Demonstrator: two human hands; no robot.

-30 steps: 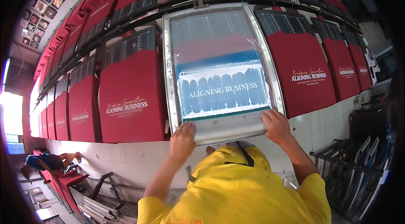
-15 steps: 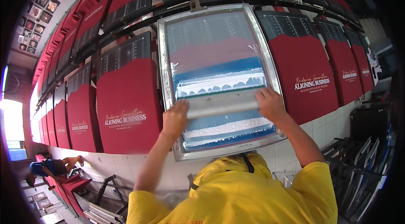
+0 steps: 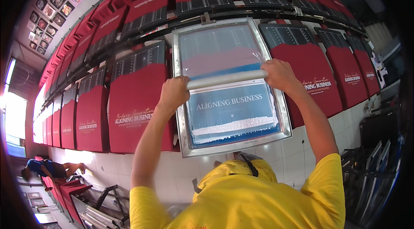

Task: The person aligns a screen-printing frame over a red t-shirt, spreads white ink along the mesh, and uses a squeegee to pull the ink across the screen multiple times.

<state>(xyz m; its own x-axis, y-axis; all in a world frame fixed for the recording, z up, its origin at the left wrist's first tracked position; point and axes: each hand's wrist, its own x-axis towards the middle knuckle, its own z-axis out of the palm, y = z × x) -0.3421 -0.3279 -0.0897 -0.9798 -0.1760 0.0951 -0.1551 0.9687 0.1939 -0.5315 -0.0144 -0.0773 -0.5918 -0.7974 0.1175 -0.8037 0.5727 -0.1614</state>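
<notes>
Both my hands grip a long, pale squeegee [image 3: 227, 78] that lies across a printing screen in a metal frame [image 3: 237, 145]. My left hand [image 3: 176, 91] is closed round its left end. Closed on the opposite end is my right hand [image 3: 278, 73]. Below the squeegee, white lettering shows in the blue part of the mesh [image 3: 233, 109]. A streaky band of white ink [image 3: 235, 126] crosses the mesh near the frame's closest side. The squeegee's blade edge is hidden under its handle. Through the mesh's far part, red cloth and a dark board show faintly.
Red printed shirts on dark boards flank the screen, one at left [image 3: 138, 87] and one at right [image 3: 302, 65]; more stand in a far row. Racked frames [image 3: 373, 173] stand at lower right. Another person [image 3: 51, 168] bends over at lower left.
My hands have pushed the squeegee away from me, toward the screen's far side. White lettering in the mesh is now uncovered behind it. The view has shifted a little.
</notes>
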